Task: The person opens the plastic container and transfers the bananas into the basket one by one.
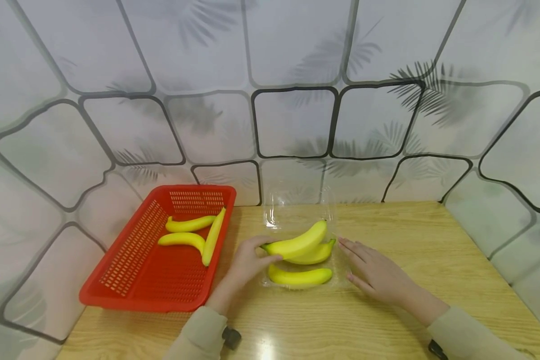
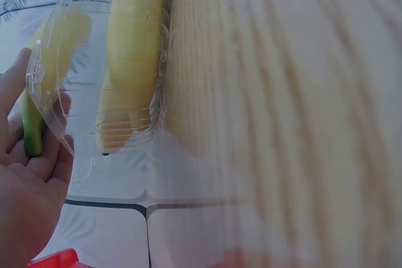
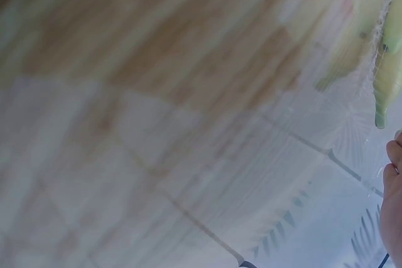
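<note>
My left hand (image 1: 246,262) grips one yellow banana (image 1: 299,244) by its left end, thumb on the near side. In the left wrist view that banana's green tip (image 2: 32,139) lies among the fingers. The banana is over a clear plastic clamshell box (image 1: 270,220), whose lid stands raised at the back. Inside the box, one banana (image 1: 302,276) lies at the front and another banana (image 1: 317,256) is behind it, partly hidden by the held one. With fingers extended, my right hand (image 1: 380,275) is at the box's right side; whether it touches the rim I cannot tell.
On the left stands a red plastic basket (image 1: 162,290), with three bananas in its far half, one of them a banana (image 1: 214,237) leaning along the right wall. Everything rests on a wooden table (image 1: 387,220). A patterned wall covering (image 1: 292,125) rises behind it.
</note>
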Available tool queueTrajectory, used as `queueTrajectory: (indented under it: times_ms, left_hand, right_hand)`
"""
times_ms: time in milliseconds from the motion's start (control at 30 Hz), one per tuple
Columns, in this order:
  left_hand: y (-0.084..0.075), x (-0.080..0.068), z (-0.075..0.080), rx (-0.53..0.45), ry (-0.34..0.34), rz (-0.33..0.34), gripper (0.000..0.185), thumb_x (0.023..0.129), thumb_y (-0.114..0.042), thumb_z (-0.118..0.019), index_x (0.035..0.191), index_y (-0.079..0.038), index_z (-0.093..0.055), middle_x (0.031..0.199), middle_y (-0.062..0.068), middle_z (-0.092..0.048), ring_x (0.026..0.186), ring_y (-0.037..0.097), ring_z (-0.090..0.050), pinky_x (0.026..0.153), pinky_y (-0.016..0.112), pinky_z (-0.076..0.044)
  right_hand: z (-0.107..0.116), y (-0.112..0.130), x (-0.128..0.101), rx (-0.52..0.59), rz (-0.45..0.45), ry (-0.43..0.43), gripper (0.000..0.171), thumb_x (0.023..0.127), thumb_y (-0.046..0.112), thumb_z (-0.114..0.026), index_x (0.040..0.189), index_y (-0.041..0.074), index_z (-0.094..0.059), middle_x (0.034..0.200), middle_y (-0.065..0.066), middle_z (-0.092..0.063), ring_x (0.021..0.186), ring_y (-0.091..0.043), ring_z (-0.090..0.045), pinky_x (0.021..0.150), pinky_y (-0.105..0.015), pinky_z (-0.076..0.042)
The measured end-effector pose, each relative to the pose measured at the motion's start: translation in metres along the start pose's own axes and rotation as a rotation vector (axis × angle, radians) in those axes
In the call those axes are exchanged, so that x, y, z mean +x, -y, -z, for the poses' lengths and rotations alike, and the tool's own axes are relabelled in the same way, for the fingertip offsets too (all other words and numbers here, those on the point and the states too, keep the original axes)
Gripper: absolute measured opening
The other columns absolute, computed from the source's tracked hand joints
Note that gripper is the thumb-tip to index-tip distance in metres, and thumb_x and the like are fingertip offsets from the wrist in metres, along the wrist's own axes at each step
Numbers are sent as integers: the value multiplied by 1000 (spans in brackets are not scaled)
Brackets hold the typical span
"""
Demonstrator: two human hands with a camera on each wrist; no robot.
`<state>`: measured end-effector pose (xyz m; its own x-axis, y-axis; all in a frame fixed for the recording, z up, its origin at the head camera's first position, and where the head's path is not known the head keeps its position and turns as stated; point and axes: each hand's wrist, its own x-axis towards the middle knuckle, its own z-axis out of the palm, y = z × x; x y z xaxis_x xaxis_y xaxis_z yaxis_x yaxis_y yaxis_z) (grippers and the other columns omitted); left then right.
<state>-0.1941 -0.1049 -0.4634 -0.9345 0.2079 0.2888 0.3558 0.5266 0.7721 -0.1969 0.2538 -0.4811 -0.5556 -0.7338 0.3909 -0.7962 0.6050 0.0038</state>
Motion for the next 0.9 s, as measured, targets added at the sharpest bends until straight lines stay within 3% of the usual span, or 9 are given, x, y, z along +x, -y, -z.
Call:
queueTrajectory:
  times_ms: [167,267,467,633,900]
  left_hand:
    - [-1,1,-2,-156,-49,91,38,83,-5,-90,119,-1,-79,120,16,-79,116,35,-72,107,50,-58]
    - [-3,1,-4,-272,-81,152,39,84,-1,-88,121,1,-77,123,19,-78,117,34,-71,106,40,-57]
    - [-12,1,-5,-535,-143,264,38,87,8,-80,124,8,-73,130,24,-73,109,12,-69,93,16,-58]
    - [-22,-1,-2,-570,-192,274,38,89,10,-77,126,12,-70,128,27,-73,95,0,-68,84,14,-60]
    - [-49,-8,9,-630,-255,281,37,92,9,-76,128,12,-69,125,27,-74,92,-1,-70,81,14,-61]
  right_hand:
    - [0,0,-1,3,-7,9,70,97,25,-74,154,-6,-47,161,-23,-49,142,-40,-55,131,-14,6]
    - [0,0,-1,5,-7,9,70,97,25,-74,154,-6,-47,161,-22,-49,142,-39,-55,131,-14,7]
    - [0,0,-1,12,-2,4,71,96,24,-76,154,-6,-48,161,-22,-49,141,-38,-55,131,-13,6]
    - [1,0,-1,14,-2,6,74,95,23,-76,157,-3,-44,162,-22,-49,142,-39,-55,132,-14,6]
    - [2,1,0,11,-7,2,70,97,25,-74,154,-5,-48,161,-21,-49,141,-38,-56,131,-13,6]
